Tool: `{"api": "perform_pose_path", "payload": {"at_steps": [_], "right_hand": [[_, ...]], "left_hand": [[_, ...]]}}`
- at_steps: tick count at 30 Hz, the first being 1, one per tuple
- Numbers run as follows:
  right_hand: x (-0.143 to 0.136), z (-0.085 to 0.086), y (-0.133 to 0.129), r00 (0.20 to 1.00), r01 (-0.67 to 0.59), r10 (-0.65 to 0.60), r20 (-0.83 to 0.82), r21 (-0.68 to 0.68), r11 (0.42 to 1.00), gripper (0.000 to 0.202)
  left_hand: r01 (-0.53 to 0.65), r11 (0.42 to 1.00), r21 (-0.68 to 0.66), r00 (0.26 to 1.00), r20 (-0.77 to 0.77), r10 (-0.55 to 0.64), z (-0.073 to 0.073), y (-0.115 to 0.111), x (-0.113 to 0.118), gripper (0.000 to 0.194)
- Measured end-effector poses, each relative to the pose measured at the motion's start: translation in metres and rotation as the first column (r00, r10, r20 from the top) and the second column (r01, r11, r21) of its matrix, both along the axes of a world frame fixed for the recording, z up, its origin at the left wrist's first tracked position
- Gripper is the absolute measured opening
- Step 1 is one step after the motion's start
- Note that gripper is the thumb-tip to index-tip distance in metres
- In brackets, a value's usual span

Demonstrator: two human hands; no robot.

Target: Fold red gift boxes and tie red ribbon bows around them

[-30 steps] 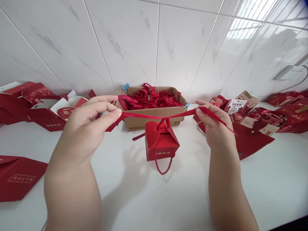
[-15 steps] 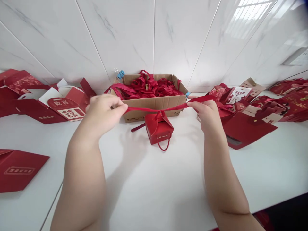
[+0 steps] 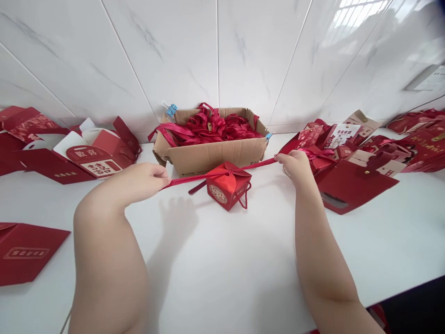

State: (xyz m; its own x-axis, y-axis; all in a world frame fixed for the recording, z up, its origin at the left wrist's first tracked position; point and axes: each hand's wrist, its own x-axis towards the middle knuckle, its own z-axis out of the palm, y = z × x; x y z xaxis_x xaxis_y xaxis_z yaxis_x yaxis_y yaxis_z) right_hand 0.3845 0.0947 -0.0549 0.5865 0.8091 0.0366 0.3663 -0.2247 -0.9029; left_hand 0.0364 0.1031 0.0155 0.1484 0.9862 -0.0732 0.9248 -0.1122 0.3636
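Note:
A small red gift box (image 3: 228, 185) with gold print stands on the white table, its top flaps folded together. Across its top runs a red ribbon (image 3: 189, 178), knotted at the middle and pulled taut to both sides. My left hand (image 3: 149, 180) pinches the ribbon's left end, lower and nearer than the right one. The other end is pinched by my right hand (image 3: 295, 166), with a loose tail beyond the fingers. A thin red cord loop hangs at the box's right side. Behind the box's left side, a dark red strip (image 3: 197, 187) shows on the table.
Behind the gift box, a cardboard box (image 3: 215, 155) full of red ribbons stands against the tiled wall, with blue binder clips (image 3: 171, 110) on it. Red paper boxes (image 3: 93, 153) stand at left; red bags and boxes (image 3: 354, 185) crowd the right. A folded red box (image 3: 31, 253) lies front left.
My left hand has moved left and down with its ribbon end; the right stays nearly in place. The ribbon is straighter, and the gift box has turned, showing its round gold print.

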Motion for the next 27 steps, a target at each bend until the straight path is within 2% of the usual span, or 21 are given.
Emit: {"api": "perform_pose_path", "payload": {"at_steps": [2,3,6,9,11,14,16,18,20,22,23,25,26,27], "right_hand": [[0.003,-0.001,0.0,1.0,0.0,0.0,0.007,-0.017,1.0,0.019],[0.004,0.0,-0.001,1.0,0.003,-0.002,0.012,-0.025,1.0,0.021],[0.007,0.005,-0.005,1.0,-0.008,0.009,0.028,-0.044,0.999,0.022],[0.009,0.01,-0.011,0.989,-0.116,0.129,0.067,-0.165,0.979,0.012],[0.01,0.011,-0.014,0.969,-0.177,0.218,0.117,-0.289,0.941,0.011],[0.008,0.014,-0.017,0.949,-0.156,0.242,0.201,-0.368,0.917,0.013],[0.004,0.017,-0.019,0.941,-0.088,0.18,0.288,-0.307,0.948,0.025],[-0.002,0.021,-0.021,0.92,-0.044,0.108,0.376,-0.176,0.983,0.038],[-0.01,0.023,-0.022,0.9,-0.12,0.122,0.418,-0.031,0.992,0.045],[-0.018,0.023,-0.022,0.858,-0.346,0.303,0.414,0.031,0.938,0.049],[-0.022,0.021,-0.021,0.807,-0.486,0.44,0.394,0.017,0.874,0.053],[-0.028,0.016,-0.019,0.648,-0.712,0.695,0.311,-0.075,0.698,0.067],[-0.031,0.014,-0.017,0.578,-0.772,0.773,0.263,-0.13,0.622,0.074],[-0.033,0.012,-0.016,0.531,-0.801,0.817,0.224,-0.18,0.57,0.081]], "left_hand": [[-0.009,0.987,-0.162,0.993,-0.121,-0.011,0.001,0.004,-0.001,0.026],[-0.028,0.981,-0.193,0.988,-0.152,-0.002,0.002,0.005,0.0,0.026],[-0.094,0.987,-0.132,0.982,-0.175,0.07,0.003,0.006,0.002,0.025],[-0.131,0.986,-0.105,0.972,-0.209,0.107,0.002,0.006,0.004,0.022],[-0.111,0.988,-0.108,0.972,-0.219,0.085,0.0,0.006,0.007,0.02],[-0.039,0.999,-0.021,0.974,-0.224,0.033,-0.004,0.003,0.018,0.025],[0.031,0.999,0.04,0.983,-0.183,-0.023,-0.006,0.0,0.03,0.035],[0.112,0.993,0.044,0.991,-0.083,-0.108,-0.01,-0.005,0.046,0.049],[0.197,0.98,0.01,0.98,0.004,-0.197,-0.015,-0.01,0.064,0.069],[0.256,0.966,-0.036,0.967,0.007,-0.256,-0.02,-0.013,0.078,0.084],[0.269,0.961,-0.059,0.963,0.0,-0.269,-0.023,-0.014,0.082,0.087],[0.282,0.954,-0.1,0.959,0.0,-0.283,-0.026,-0.013,0.086,0.087],[0.292,0.949,-0.117,0.956,0.015,-0.292,-0.026,-0.012,0.085,0.085],[0.309,0.942,-0.132,0.951,0.036,-0.307,-0.027,-0.01,0.084,0.082]]}}
